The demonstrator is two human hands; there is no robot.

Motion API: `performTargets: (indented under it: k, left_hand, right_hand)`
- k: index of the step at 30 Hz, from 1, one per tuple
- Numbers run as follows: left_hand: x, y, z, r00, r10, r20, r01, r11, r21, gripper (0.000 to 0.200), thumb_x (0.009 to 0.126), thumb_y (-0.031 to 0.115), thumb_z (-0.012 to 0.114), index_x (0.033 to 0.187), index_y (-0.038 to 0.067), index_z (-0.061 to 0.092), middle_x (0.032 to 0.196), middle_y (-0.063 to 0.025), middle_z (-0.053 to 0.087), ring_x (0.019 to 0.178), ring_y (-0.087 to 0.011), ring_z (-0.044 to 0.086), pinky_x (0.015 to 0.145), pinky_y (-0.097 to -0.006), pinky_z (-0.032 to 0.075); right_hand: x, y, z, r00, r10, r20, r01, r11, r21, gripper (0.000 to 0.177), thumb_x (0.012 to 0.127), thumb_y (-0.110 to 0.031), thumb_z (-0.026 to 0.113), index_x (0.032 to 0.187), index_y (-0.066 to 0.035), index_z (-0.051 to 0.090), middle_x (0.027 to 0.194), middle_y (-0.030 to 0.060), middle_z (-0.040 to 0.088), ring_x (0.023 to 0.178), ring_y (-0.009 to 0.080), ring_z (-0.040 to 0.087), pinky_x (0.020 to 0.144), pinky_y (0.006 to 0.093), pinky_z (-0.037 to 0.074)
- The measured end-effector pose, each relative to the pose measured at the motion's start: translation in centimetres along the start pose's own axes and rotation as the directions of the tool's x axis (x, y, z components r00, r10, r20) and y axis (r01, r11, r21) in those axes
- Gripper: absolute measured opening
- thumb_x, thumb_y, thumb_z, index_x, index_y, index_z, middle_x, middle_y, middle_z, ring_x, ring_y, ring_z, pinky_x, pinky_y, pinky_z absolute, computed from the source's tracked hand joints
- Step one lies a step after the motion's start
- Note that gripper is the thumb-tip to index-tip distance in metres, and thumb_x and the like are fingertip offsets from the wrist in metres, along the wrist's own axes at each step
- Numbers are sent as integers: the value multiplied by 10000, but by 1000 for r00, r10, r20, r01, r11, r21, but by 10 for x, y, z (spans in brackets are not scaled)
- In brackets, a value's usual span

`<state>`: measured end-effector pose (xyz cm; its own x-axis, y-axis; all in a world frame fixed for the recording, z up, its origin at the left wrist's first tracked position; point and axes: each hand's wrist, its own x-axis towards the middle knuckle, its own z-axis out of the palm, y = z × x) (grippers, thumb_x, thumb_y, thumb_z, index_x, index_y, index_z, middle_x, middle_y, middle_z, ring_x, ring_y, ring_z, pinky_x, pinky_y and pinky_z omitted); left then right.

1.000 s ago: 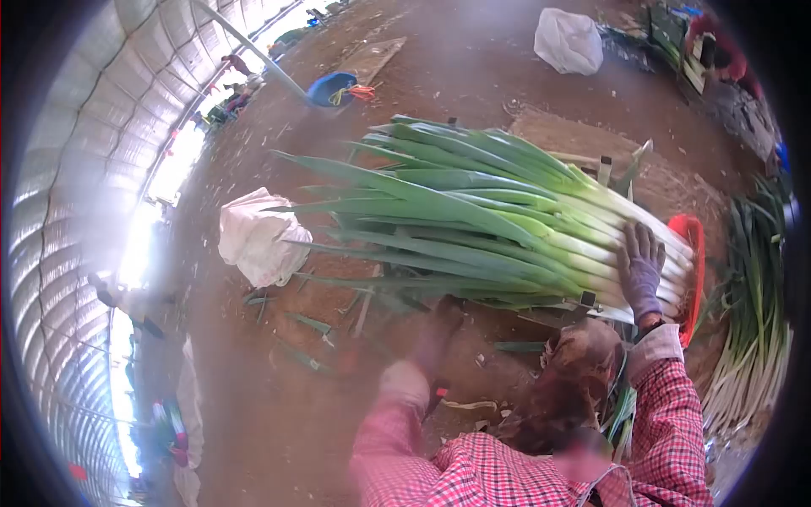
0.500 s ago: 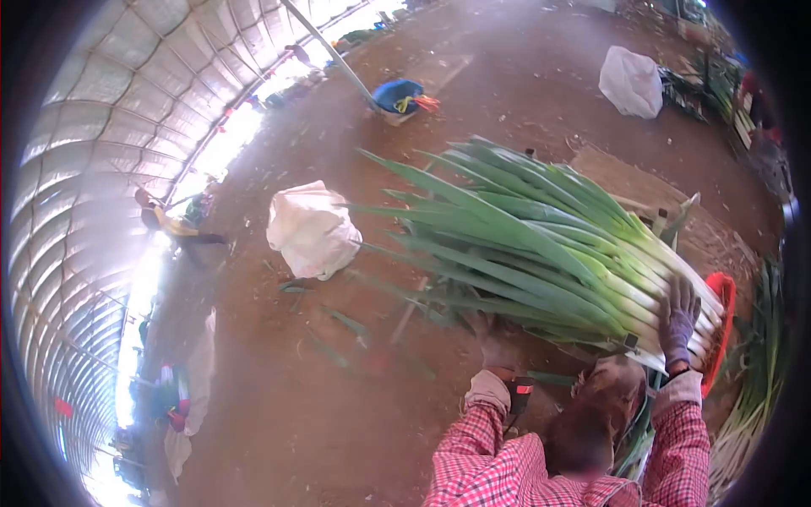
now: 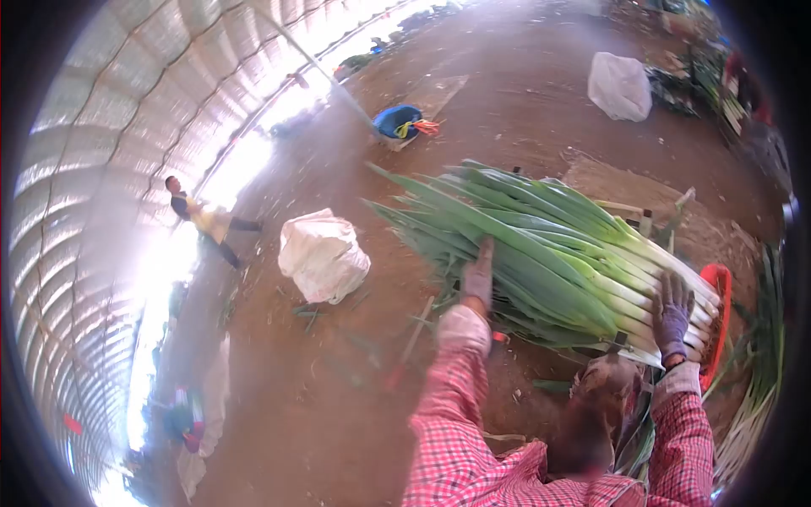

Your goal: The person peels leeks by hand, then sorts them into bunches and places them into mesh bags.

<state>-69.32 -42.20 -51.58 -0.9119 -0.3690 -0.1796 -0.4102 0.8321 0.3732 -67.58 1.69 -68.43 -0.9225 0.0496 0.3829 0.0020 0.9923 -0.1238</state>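
Note:
A large bunch of leeks (image 3: 541, 253) lies in front of me, green leaves toward the left and white stalks toward the right. My gloved right hand (image 3: 673, 314) rests flat on the white stalks near their root ends, fingers stretched out. At the near side of the leaves, my gloved left hand (image 3: 478, 275) presses against the green part with its fingers extended; some of its fingers are hidden. An upright red board (image 3: 717, 325) stands at the root ends. A dark strap piece (image 3: 618, 342) shows at the near edge of the bunch.
A white sack (image 3: 323, 255) stands to the left, another white sack (image 3: 619, 86) farther back. A blue container (image 3: 397, 121) sits beside a pole. More leeks (image 3: 764, 355) lie at the right. A person (image 3: 205, 221) walks at the far left.
My left hand has moved forward from near my body onto the green leaves, whose spread tips are now gathered closer together. My right hand stays on the stalks. The distant person has moved.

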Motion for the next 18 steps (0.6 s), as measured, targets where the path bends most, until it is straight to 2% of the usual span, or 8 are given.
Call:
performTargets:
  k: [2, 4, 6, 7, 8, 10, 14, 18]
  left_hand:
    - [18, 7, -33, 994, 39, 106, -32, 997, -71, 625, 985, 562, 392, 1467, 165, 415, 1260, -275, 571, 1064, -409, 607, 990, -427, 439]
    - [39, -8, -59, 951, 112, 289, -73, 987, -142, 946, 864, 767, 418, 1478, 48, 388, 1501, -173, 392, 1373, -303, 376, 1151, -383, 270]
    - [33, 3, -89, 908, 189, 374, -121, 973, -198, 752, 934, 540, 564, 1475, 55, 369, 1482, -130, 415, 1381, -305, 356, 1183, -421, 251]
    - [50, -31, -69, 774, 399, 491, 91, 697, -711, 742, 930, 549, 567, 1465, 71, 377, 1462, -118, 441, 1361, -314, 390, 1143, -495, 310]
    - [52, -42, -68, 758, 349, 551, 237, 639, -732, 752, 923, 570, 563, 1470, 90, 373, 1432, -121, 480, 1301, -309, 458, 1060, -499, 392]
    - [54, -62, -67, 749, 248, 614, 423, 533, -732, 727, 913, 559, 569, 1452, 104, 392, 1379, -125, 530, 1226, -302, 536, 969, -495, 478]
    - [41, -71, -59, 804, 194, 563, 353, 605, -714, 587, 903, 433, 607, 1358, 85, 479, 1292, -126, 577, 1166, -296, 571, 937, -461, 493]
    - [1, -78, -25, 826, 260, 500, 101, 804, -586, 450, 893, 307, 646, 1264, 66, 566, 1205, -127, 625, 1106, -290, 606, 905, -428, 508]
  right_hand:
    - [-2, 3, 14, 997, -13, -81, 15, 1000, 20, 541, 983, -362, 442, 1482, -158, 399, 1523, 154, 365, 1428, 334, 285, 1186, 519, 128]
    - [-1, -1, 2, 992, -28, -122, 46, 988, 146, 521, 968, -344, 467, 1444, -134, 447, 1487, 180, 405, 1399, 365, 321, 1177, 533, 149]
    - [1, -9, -13, 998, 14, -64, -5, 989, 151, 511, 955, -344, 485, 1418, -131, 472, 1446, 177, 449, 1362, 352, 376, 1154, 541, 201]
    - [-1, -10, -17, 987, -49, -154, 57, 997, 50, 523, 941, -366, 506, 1409, -135, 479, 1453, 169, 444, 1366, 335, 379, 1150, 546, 208]
    - [0, -6, -17, 999, 24, -25, -19, 985, 172, 537, 941, -404, 502, 1420, -163, 472, 1476, 142, 425, 1381, 318, 361, 1154, 549, 194]
    - [-1, -5, -19, 997, 59, -52, -53, 993, 109, 531, 958, -452, 449, 1436, -220, 456, 1489, 102, 421, 1403, 296, 327, 1168, 540, 163]
    - [-5, -4, -41, 998, 65, 3, -64, 983, 170, 541, 958, -469, 434, 1435, -216, 459, 1483, 101, 427, 1404, 291, 328, 1172, 532, 157]
    - [-6, -5, -34, 998, 52, -38, -45, 984, 171, 531, 957, -472, 438, 1416, -208, 482, 1464, 110, 442, 1384, 292, 356, 1169, 524, 172]
